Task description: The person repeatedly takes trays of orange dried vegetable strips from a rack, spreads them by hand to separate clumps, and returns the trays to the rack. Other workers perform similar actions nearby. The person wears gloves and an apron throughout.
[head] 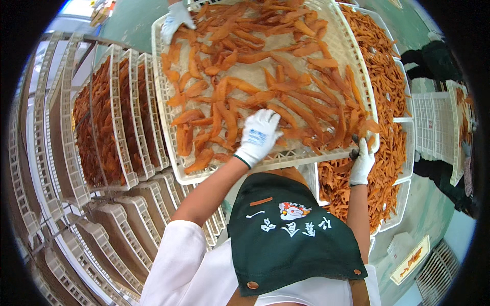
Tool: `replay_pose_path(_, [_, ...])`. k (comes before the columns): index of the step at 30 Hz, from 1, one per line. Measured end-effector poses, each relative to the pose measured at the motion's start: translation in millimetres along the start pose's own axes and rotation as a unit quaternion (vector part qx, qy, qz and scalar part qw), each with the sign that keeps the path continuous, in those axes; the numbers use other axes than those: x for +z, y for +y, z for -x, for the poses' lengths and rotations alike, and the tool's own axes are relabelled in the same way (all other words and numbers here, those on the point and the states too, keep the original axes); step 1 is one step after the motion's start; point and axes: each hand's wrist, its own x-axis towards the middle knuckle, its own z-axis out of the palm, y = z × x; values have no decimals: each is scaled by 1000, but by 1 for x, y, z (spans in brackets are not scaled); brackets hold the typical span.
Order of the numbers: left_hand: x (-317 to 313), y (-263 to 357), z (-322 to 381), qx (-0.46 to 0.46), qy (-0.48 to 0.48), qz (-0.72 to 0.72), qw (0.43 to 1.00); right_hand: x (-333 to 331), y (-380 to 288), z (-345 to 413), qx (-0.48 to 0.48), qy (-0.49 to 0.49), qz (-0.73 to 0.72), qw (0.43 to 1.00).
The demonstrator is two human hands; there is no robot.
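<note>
A cream plastic mesh tray point(264, 162) spans the view before me, tilted, with orange strips point(237, 86) that look like dried sweet potato spread over it. My left hand point(260, 134), in a white knit glove, lies on the strips near the tray's close edge, fingers bent down. Whether it pinches a strip is hidden. At the near right corner my right hand point(361, 164), gloved with dark fingertips, grips the tray's rim. One strip overhangs that corner just above my fingers. Another person's gloved hand point(178, 23) rests on the far left corner.
Left of me, a metal rack point(92, 65) holds stacked mesh trays point(134, 114), some loaded with darker strips. White crates point(404, 153) heaped with orange strips stand on the right. Farther right are dark-clothed people point(436, 61), a white basket point(432, 114) and a floor grate point(436, 269).
</note>
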Motion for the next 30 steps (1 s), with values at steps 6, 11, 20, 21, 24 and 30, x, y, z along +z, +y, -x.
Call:
replay_pose_path(6, [-11, 1, -11, -2, -92, -25, 995, -6, 8, -8, -3, 6, 13, 1000])
replay_pose_path(11, [-21, -5, -32, 29, -180, -50, 982, -8, 13, -13, -11, 7, 23, 1000])
replay_pose_path(20, [13, -9, 20, 27, 8, -39, 999, -8, 12, -15, -6, -7, -4, 1000])
replay_pose_path(21, [11, -8, 22, 19, 13, -37, 999, -6, 11, -11, -8, 5, 8, 1000])
replay_pose_path(24, [11, 3, 19, -16, 30, -49, 998, -1, 7, -10, -18, -23, 13, 999])
replay_pose_path(30, [-27, 2, -22, -82, -112, -47, 989, 3, 12, -7, -46, 26, -10, 999])
